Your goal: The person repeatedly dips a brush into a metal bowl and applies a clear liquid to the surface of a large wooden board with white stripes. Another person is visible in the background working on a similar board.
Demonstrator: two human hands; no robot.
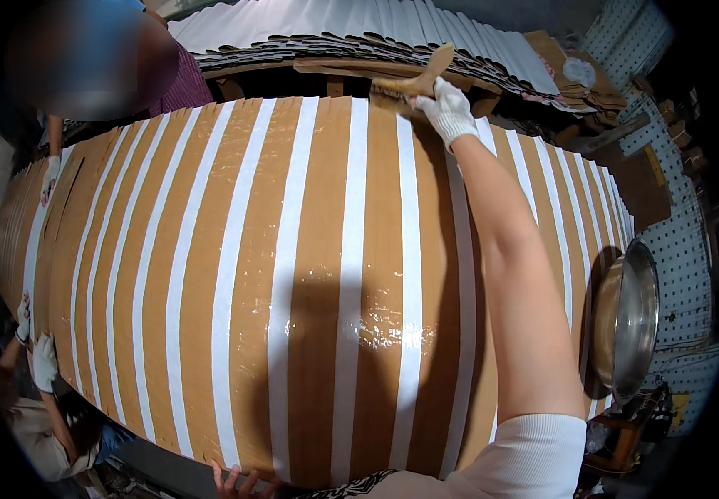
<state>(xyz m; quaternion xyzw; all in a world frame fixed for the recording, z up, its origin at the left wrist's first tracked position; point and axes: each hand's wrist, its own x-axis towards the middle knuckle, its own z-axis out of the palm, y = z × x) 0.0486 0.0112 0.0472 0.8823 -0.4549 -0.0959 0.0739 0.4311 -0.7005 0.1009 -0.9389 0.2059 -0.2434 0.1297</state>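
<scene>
In a white knitted glove, my right hand (pixel 449 114) is closed around the wooden handle of a wide flat brush (pixel 416 85). The brush is at the far edge of a broad layer of brown paper sheets (pixel 247 241), which overlap and show long white strips between them. Wet, shiny streaks glisten across the middle. My bare left hand (pixel 245 482) rests at the near edge, its fingers apart and touching the paper; the rest of that hand is out of the picture.
A steel basin (pixel 636 320) of brownish contents sits at the right end. Behind the table lies a stack of folded white sheets (pixel 359 27). Two people work at the left, one gloved hand (pixel 44 363) near the front corner and another (pixel 50 176) farther back.
</scene>
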